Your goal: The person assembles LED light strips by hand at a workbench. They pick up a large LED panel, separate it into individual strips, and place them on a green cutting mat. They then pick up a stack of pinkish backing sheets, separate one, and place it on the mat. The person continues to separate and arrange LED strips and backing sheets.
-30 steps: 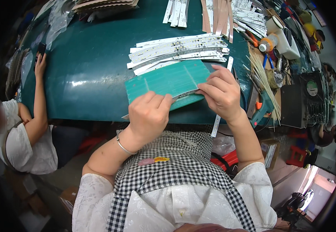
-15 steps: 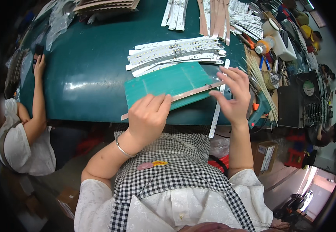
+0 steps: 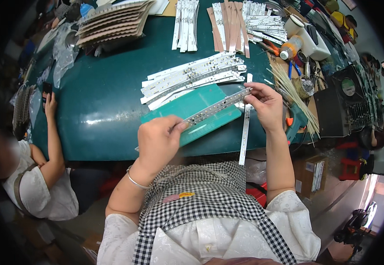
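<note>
Between my two hands a long, narrow LED circuit strip (image 3: 214,108) is held at a slant, its face of small components turned up. My left hand (image 3: 158,137) is closed on its lower left part, thumb on top. At the upper right end, my right hand (image 3: 267,104) pinches the strip between thumb and fingers. Below it lies a flat green block (image 3: 220,121) on the table. Another white strip (image 3: 245,137) lies beside the block under my right hand, reaching over the table's front edge. A fanned pile of white circuit strips (image 3: 192,75) lies just behind the block.
More strips (image 3: 186,26) and brown-backed strips (image 3: 231,26) lie farther back on the dark green table (image 3: 94,92). A corrugated stack (image 3: 112,24) stands back left. At right are thin sticks (image 3: 284,92), a glue gun (image 3: 298,119) and bottles (image 3: 291,47). Another person (image 3: 46,176) sits left, holding a phone.
The strip has turned from its brown side to its component face and come up off the block. My right hand has gone from spread fingers to pinching its end.
</note>
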{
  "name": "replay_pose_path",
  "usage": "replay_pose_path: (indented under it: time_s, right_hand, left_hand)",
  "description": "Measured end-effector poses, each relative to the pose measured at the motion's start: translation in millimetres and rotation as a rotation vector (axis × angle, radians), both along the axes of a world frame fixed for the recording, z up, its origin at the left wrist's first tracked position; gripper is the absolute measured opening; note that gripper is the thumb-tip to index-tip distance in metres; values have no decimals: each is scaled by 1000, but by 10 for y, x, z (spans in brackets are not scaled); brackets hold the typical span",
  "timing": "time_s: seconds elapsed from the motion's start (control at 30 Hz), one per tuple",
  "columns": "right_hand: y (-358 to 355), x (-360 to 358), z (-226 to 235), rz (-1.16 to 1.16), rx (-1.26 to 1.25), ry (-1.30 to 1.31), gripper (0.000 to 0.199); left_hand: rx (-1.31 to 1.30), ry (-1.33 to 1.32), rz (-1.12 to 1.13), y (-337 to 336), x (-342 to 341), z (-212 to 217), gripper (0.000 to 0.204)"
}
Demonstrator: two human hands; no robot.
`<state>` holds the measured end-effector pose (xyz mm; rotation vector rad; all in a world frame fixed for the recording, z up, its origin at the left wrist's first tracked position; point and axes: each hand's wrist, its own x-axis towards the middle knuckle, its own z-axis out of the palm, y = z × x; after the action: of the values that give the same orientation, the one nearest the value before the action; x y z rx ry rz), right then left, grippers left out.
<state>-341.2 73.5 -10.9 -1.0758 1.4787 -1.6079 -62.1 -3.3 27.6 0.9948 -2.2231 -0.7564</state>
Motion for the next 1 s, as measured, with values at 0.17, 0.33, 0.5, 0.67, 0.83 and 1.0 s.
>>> replay_pose_path:
  time_s: [0.17, 0.33, 0.5, 0.67, 0.83, 1.0]
  right_hand:
    - [20, 108, 324, -36, -89, 44, 40]
    - [7, 187, 344, -82, -169, 185, 42]
    - [-34, 203, 430, -109, -190, 130, 41]
    - [-120, 66, 442, -198, -141, 78, 39]
    - [-557, -217, 129, -161, 72, 20, 35]
    - [-668, -272, -106, -218, -3, 29, 44]
  left_hand:
    - [442, 8, -84, -316, 95, 273, 11]
    - [801, 96, -238, -831, 101, 96, 13]
    - [1012, 181, -283, -1084, 59, 242, 11]
    - [673, 88, -167, -1374, -136, 180, 14]
    - [294, -24, -69, -1523, -670, -175, 22]
    - [-71, -263, -225, -1512, -673, -368, 49]
